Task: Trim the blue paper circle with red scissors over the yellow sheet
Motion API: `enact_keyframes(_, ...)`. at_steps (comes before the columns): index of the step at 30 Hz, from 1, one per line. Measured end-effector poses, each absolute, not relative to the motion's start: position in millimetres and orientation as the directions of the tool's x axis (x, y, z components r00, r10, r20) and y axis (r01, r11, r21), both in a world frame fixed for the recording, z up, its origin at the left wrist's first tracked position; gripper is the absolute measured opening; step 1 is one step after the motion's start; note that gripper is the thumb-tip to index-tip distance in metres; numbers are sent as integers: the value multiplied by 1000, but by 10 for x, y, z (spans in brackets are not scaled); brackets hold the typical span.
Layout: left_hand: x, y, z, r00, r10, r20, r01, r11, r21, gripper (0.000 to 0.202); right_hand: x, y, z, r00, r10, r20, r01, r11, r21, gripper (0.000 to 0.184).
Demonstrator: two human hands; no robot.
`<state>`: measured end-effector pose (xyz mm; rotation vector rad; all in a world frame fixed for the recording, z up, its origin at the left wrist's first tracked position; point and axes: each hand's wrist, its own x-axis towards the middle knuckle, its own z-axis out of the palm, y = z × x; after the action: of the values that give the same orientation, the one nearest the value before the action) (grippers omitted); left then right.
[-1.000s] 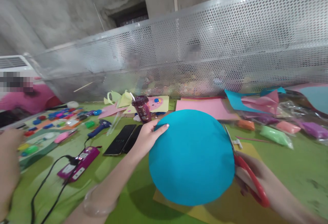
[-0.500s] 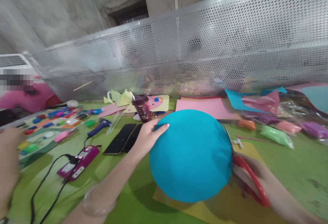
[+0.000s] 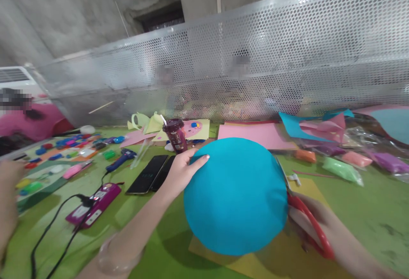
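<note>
A round sheet of blue paper (image 3: 236,198) is held up in front of me, above the green table. My left hand (image 3: 185,166) pinches its upper left edge, the thumb lying on the front face. At the paper's right edge, my right hand (image 3: 315,217) grips red-handled scissors (image 3: 311,223). One metal blade shows along that edge; the rest of the blades is hidden by the paper. Beneath lies a yellow sheet (image 3: 217,257), partly covered by the blue disc and its shadow.
A lidded drink cup (image 3: 175,136) stands behind my left hand, near two phones (image 3: 148,174). A purple power strip (image 3: 96,206), a blue glue gun (image 3: 121,159) and coloured clay pieces lie left. Bagged clay (image 3: 343,170) and paper scraps lie right. Another person's arm (image 3: 8,202) reaches in.
The view has shifted very slightly, and the blue paper sits a little lower and further left. Both hands keep their holds.
</note>
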<state>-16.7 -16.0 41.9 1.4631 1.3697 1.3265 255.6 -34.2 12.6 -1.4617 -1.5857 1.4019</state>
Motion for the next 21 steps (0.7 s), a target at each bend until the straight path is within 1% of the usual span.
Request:
enact_keyframes(8, -169, -173, 450, -98, 981, 167, 271, -135, 953, 45, 2534, -365, 105, -255, 939, -230, 319, -143, -937, 40)
enact_keyframes(14, -178, -167, 456, -96, 982, 160, 274, -129, 953, 43, 2540, -372, 91, -255, 938, -236, 349, -138, -927, 39)
enact_keyframes(21, -175, -168, 435, -79, 986, 148, 238, -126, 963, 42, 2530, -371, 136, -274, 936, -220, 286, -139, -948, 37)
